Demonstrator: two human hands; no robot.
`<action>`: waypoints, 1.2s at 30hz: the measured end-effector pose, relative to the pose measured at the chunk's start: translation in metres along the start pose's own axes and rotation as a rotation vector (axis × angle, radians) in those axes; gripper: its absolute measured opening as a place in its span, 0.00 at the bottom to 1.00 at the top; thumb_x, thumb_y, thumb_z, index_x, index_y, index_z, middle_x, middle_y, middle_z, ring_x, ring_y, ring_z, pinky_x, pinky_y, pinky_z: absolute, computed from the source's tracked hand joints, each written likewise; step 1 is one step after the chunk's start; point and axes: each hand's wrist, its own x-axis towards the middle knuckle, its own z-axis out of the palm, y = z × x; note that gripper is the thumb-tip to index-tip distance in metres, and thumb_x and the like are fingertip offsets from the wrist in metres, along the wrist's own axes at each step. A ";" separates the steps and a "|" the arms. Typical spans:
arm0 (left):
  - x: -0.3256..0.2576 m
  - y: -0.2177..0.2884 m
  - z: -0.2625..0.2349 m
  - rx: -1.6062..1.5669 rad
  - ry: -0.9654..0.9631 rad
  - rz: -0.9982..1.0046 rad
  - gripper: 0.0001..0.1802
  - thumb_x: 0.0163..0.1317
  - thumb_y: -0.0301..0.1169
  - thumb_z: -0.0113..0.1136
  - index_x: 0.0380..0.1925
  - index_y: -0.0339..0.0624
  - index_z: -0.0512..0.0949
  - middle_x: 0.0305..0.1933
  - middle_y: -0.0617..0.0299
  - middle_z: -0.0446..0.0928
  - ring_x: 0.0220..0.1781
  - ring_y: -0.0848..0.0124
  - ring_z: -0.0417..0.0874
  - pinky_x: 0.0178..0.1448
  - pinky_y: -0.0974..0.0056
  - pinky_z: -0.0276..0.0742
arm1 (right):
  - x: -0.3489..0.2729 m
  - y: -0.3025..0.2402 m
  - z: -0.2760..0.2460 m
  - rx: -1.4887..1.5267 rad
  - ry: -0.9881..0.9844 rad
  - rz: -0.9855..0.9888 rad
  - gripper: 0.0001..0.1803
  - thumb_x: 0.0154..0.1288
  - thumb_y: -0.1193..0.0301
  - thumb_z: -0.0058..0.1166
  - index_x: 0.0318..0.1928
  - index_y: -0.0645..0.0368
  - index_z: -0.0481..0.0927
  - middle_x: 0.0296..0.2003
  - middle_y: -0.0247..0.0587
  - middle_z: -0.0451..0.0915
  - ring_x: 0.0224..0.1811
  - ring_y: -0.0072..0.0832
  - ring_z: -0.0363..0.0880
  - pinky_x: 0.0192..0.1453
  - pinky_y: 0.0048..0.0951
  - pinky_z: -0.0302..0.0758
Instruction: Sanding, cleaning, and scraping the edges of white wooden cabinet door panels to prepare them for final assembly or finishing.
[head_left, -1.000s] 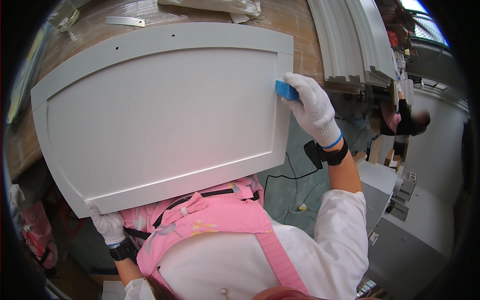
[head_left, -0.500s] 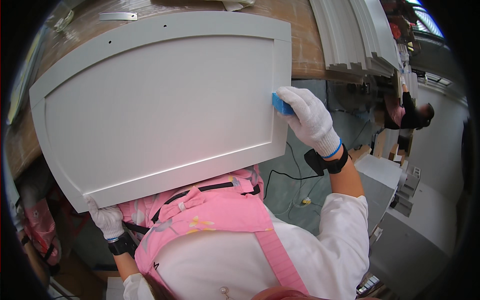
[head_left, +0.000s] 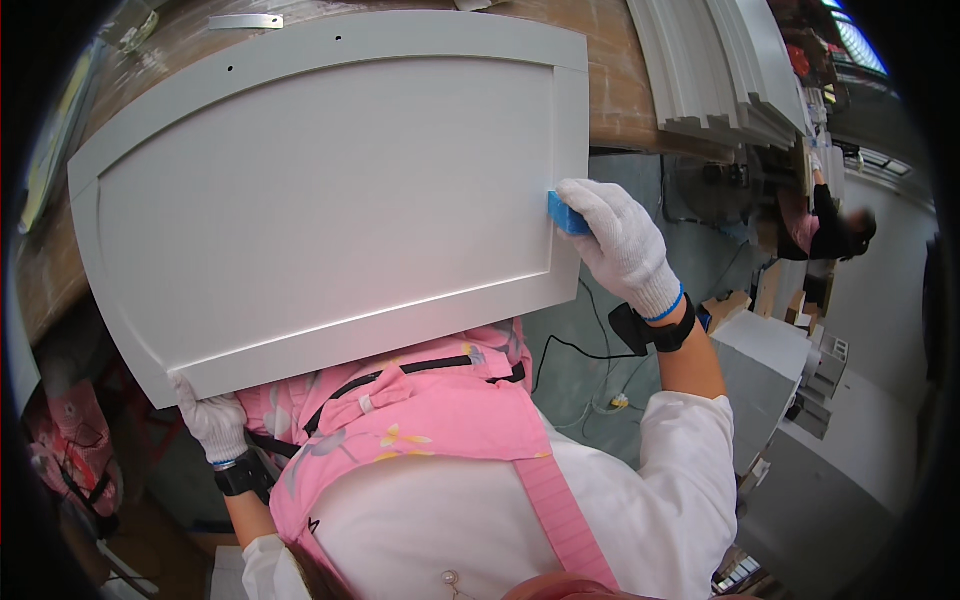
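Note:
A large white cabinet door (head_left: 330, 200) with a raised frame and a recessed middle lies partly on the table and reaches over its near edge toward my waist. Two small dark holes show in its far rail. My right hand (head_left: 622, 240), in a white knit glove, pinches a blue sponge-like block (head_left: 568, 213) against the frame at the door's right side. At the near left corner, my gloved left hand (head_left: 212, 420) grips the door's edge, thumb on top; its other fingers are partly hidden beneath.
The brown table (head_left: 610, 95) carries a stack of white panels (head_left: 700, 75) at the right and a flat metal strip (head_left: 246, 22) at the far left. A black cable (head_left: 570, 345) trails across the floor. Another person (head_left: 835, 225) works at the far right.
The whole view has shifted slightly, so the door appears a little higher and to the right. My right hand keeps the blue block at the right frame; my left hand stays on the corner.

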 end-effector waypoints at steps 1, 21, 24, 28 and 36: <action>0.000 0.000 0.002 0.004 -0.014 0.000 0.23 0.71 0.39 0.53 0.62 0.40 0.69 0.63 0.57 0.74 0.62 0.63 0.77 0.63 0.57 0.79 | 0.001 0.000 0.001 -0.013 0.035 0.004 0.28 0.52 0.80 0.61 0.56 0.58 0.73 0.49 0.47 0.78 0.49 0.44 0.78 0.53 0.37 0.77; 0.005 -0.001 0.003 0.058 0.015 0.039 0.23 0.70 0.39 0.54 0.61 0.44 0.69 0.62 0.59 0.74 0.61 0.65 0.77 0.60 0.59 0.81 | -0.025 -0.008 0.011 -0.010 0.160 0.013 0.27 0.51 0.82 0.60 0.55 0.57 0.72 0.48 0.46 0.78 0.47 0.45 0.78 0.52 0.37 0.77; 0.005 -0.002 0.006 0.050 0.021 0.040 0.22 0.70 0.38 0.54 0.61 0.44 0.69 0.62 0.59 0.74 0.62 0.65 0.77 0.60 0.58 0.81 | -0.042 -0.017 0.010 0.010 0.009 0.038 0.28 0.51 0.82 0.60 0.55 0.57 0.72 0.48 0.45 0.78 0.48 0.44 0.78 0.52 0.37 0.77; 0.004 -0.004 0.018 0.017 0.055 0.060 0.20 0.71 0.35 0.52 0.59 0.41 0.70 0.60 0.57 0.75 0.59 0.63 0.79 0.56 0.59 0.85 | -0.032 -0.012 0.013 -0.001 0.101 0.022 0.28 0.51 0.82 0.59 0.55 0.57 0.72 0.48 0.46 0.78 0.48 0.43 0.78 0.52 0.37 0.77; 0.007 -0.002 0.009 0.074 0.012 0.069 0.24 0.70 0.37 0.53 0.63 0.43 0.67 0.63 0.58 0.73 0.62 0.65 0.76 0.62 0.58 0.79 | -0.054 -0.025 0.014 0.010 0.006 0.023 0.29 0.49 0.82 0.59 0.55 0.56 0.72 0.49 0.45 0.78 0.48 0.44 0.78 0.52 0.37 0.77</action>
